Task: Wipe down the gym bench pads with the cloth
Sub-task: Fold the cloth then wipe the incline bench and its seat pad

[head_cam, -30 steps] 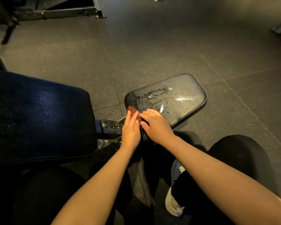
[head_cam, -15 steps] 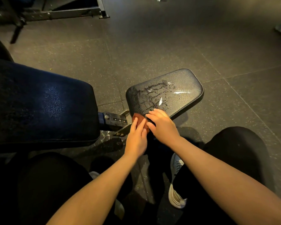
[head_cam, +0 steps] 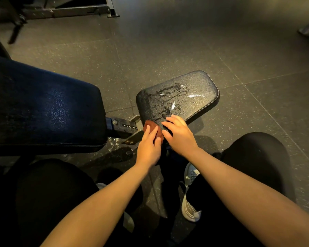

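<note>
The small black seat pad [head_cam: 191, 90] lies at centre, its top wet with streaks and droplets. A reddish-brown cloth [head_cam: 150, 126] sits bunched at the pad's near left corner. My left hand [head_cam: 148, 147] lies flat on the cloth, fingers together, pressing it against the pad's edge. My right hand [head_cam: 180, 136] rests beside it on the pad's near edge, fingers spread, touching the cloth's right side. The large dark blue back pad [head_cam: 43, 111] fills the left of the view.
A metal adjuster bracket [head_cam: 125, 126] with numbered slots joins the two pads. My knees in black trousers and a white shoe [head_cam: 190, 193] are below. Speckled rubber floor surrounds the bench; a machine frame [head_cam: 66, 9] stands at the far left.
Both hands have slid the cloth down from the pad's top to its near left corner and edge. The view has shifted slightly.
</note>
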The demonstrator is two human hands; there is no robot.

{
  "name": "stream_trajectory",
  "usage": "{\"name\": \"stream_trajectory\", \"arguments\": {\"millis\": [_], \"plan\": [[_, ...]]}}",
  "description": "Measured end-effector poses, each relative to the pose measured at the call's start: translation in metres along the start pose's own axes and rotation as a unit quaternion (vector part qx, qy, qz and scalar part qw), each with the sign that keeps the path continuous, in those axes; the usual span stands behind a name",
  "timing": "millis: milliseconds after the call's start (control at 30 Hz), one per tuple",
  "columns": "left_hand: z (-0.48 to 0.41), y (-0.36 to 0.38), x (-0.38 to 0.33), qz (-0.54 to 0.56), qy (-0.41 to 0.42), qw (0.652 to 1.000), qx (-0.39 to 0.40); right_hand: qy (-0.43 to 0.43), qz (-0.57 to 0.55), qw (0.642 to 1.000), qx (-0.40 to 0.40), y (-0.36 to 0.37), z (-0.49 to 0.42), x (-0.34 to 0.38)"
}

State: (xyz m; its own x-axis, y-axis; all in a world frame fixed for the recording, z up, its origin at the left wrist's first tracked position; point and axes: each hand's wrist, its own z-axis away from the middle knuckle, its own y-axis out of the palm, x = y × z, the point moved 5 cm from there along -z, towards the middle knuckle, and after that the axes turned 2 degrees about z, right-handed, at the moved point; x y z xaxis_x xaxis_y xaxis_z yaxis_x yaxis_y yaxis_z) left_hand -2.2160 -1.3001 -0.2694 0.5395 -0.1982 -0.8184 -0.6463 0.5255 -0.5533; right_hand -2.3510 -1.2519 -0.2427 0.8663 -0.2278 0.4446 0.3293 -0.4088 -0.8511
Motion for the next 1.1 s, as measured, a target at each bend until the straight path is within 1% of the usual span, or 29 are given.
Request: {"name": "stream_trajectory", "arguments": {"millis": [67, 133, 200, 267, 300, 400, 433, 467, 500, 567, 633, 667, 733, 767, 833, 900, 967, 1033, 1100], "plan": [[0.001, -0.006, -0.004, -0.002, 0.008, 1.0, -0.016, -0.012, 0.016, 0.999, -0.031, -0.007, 0.002, 0.008], [0.002, -0.011, -0.019, 0.016, 0.048, 0.998, -0.037, -0.008, 0.012, 0.999, -0.033, -0.013, 0.002, 0.016], [-0.001, -0.013, -0.032, 0.06, 0.075, 0.995, -0.037, 0.045, -0.071, 0.996, 0.002, -0.016, -0.002, 0.018], [-0.007, -0.013, -0.037, 0.095, 0.07, 0.993, -0.014, 0.098, -0.167, 0.98, 0.038, -0.017, -0.007, 0.014], [-0.009, -0.011, -0.038, 0.107, 0.067, 0.992, 0.002, 0.111, -0.192, 0.974, 0.043, -0.018, -0.009, 0.012], [-0.011, -0.006, -0.036, 0.155, 0.057, 0.985, 0.053, 0.12, -0.223, 0.966, 0.045, -0.011, -0.007, 0.01], [-0.013, -0.006, -0.035, 0.166, 0.053, 0.983, 0.058, 0.124, -0.224, 0.966, 0.038, -0.009, -0.007, 0.01], [-0.015, -0.008, -0.033, 0.161, 0.052, 0.984, 0.052, 0.12, -0.208, 0.971, 0.016, -0.009, -0.007, 0.007], [-0.016, -0.011, -0.03, 0.137, 0.053, 0.989, 0.035, 0.101, -0.169, 0.98, -0.023, -0.011, -0.008, 0.004], [-0.019, -0.019, -0.021, 0.075, 0.043, 0.996, -0.003, 0.053, -0.058, 0.993, -0.093, -0.022, -0.012, 0.001], [-0.018, -0.021, -0.011, 0.041, 0.021, 0.999, -0.008, 0.022, 0.031, 0.992, -0.118, -0.024, -0.014, -0.002], [-0.017, -0.018, -0.007, 0.034, 0.014, 0.999, 0.003, 0.008, 0.066, 0.992, -0.108, -0.019, -0.013, -0.001], [-0.016, -0.013, -0.002, 0.032, 0.01, 0.999, 0.01, -0.013, 0.12, 0.992, -0.042, 0.001, -0.007, 0.006], [-0.016, -0.013, -0.003, 0.037, 0.006, 0.999, 0.001, -0.022, 0.134, 0.991, -0.01, 0.01, -0.004, 0.011], [-0.017, -0.018, -0.006, 0.057, 0.003, 0.998, -0.02, -0.055, 0.149, 0.987, 0.019, 0.023, 0.003, 0.02], [-0.016, -0.02, -0.012, 0.065, 0.029, 0.997, -0.027, -0.095, 0.164, 0.981, 0.029, 0.028, 0.008, 0.026], [-0.017, -0.019, -0.013, 0.044, 0.049, 0.998, -0.024, -0.114, 0.157, 0.981, 0.028, 0.027, 0.008, 0.025], [-0.02, -0.017, -0.011, 0.006, 0.041, 0.999, -0.017, -0.11, 0.157, 0.981, 0.004, 0.019, 0.005, 0.017], [-0.021, -0.015, -0.011, -0.027, 0.014, 1.0, -0.002, -0.071, 0.171, 0.982, -0.031, 0.003, 0.001, 0.004]]}}
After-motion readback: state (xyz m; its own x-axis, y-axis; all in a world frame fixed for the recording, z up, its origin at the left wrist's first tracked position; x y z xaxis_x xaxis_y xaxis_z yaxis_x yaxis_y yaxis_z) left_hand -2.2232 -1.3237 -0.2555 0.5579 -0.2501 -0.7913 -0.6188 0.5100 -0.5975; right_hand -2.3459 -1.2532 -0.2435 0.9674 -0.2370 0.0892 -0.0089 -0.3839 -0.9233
